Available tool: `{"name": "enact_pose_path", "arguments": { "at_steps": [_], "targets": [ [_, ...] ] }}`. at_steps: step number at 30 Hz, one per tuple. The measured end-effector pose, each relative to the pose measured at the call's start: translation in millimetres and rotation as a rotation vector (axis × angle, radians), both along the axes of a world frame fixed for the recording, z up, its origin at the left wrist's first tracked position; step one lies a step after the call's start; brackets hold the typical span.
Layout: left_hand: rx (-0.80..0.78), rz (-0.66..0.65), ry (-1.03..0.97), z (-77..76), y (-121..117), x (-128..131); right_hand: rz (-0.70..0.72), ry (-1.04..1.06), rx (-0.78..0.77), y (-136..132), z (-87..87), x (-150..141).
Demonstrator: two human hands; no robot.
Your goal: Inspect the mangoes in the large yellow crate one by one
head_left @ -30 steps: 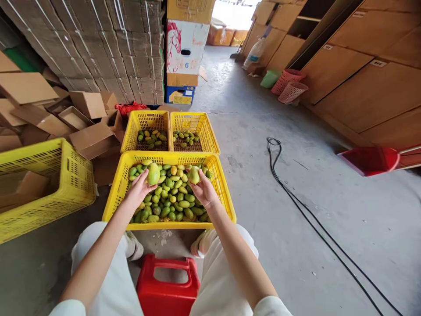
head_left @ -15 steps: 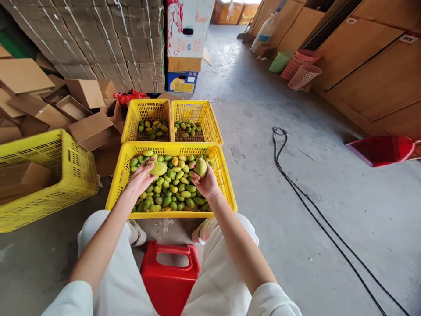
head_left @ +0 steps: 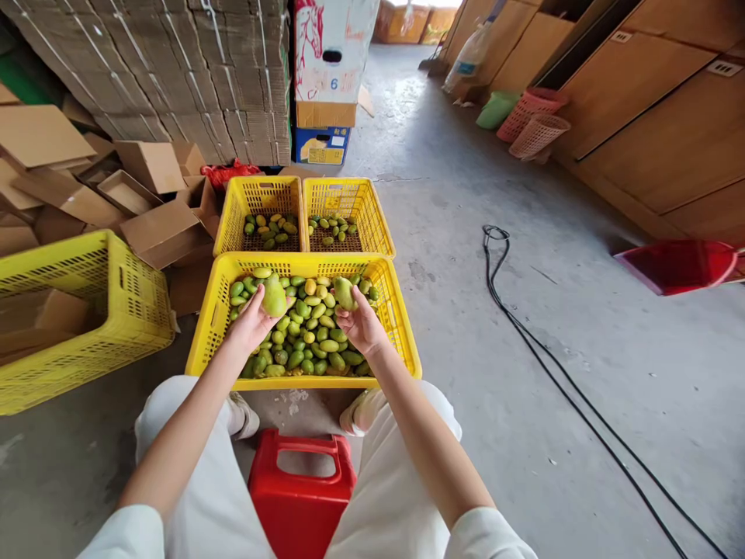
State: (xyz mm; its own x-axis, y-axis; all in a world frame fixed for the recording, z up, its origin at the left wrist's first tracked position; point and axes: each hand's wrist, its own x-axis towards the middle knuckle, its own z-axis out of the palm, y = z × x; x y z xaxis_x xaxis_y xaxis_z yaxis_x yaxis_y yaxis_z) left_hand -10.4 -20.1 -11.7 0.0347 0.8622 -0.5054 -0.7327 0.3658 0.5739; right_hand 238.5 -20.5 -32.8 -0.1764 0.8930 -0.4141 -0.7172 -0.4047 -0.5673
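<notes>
My left hand (head_left: 249, 324) is closed around a pale green mango (head_left: 273, 297), held with its narrow end up. Another green mango (head_left: 344, 293) sits in my right hand (head_left: 365, 326), gripped between thumb and fingers. Both hands are above a wide yellow crate (head_left: 404, 349) filled with small green and yellowish mangoes (head_left: 314, 330). Two smaller yellow crates stand against its far side. The left one (head_left: 233, 206) and the right one (head_left: 372, 213) each hold a few mangoes on the bottom.
Between my legs is a red plastic stool (head_left: 299, 497). To the left, a yellow crate (head_left: 140, 310) holds cardboard, with loose cardboard boxes (head_left: 157, 229) behind it. A black cable (head_left: 541, 353) runs along the floor at right, near a red dustpan (head_left: 678, 264).
The mango in my left hand has turned from lying sideways to upright. The mango in my right hand has tilted and shifted slightly left. Both hands keep their hold.
</notes>
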Motion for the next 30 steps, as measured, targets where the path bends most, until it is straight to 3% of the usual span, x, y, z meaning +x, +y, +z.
{"name": "enact_pose_path", "arguments": {
  "at_steps": [5,11,21,30],
  "targets": [
    [-0.178,-0.128,-0.010,9.8,-2,5,0.025,0.004,0.010,-1,1.1,-4],
    [-0.176,-0.138,-0.001,20.7,-1,9,-0.029,-0.065,0.034,-1,3.8,-7],
    [-0.007,-0.094,0.067,-0.8,0,7,-0.126,-0.080,-0.039,2,-6.2,-11],
    [0.002,-0.059,0.095,-0.3,-4,13,-0.141,-0.033,-0.063,0,-2.5,-11]
  ]
}}
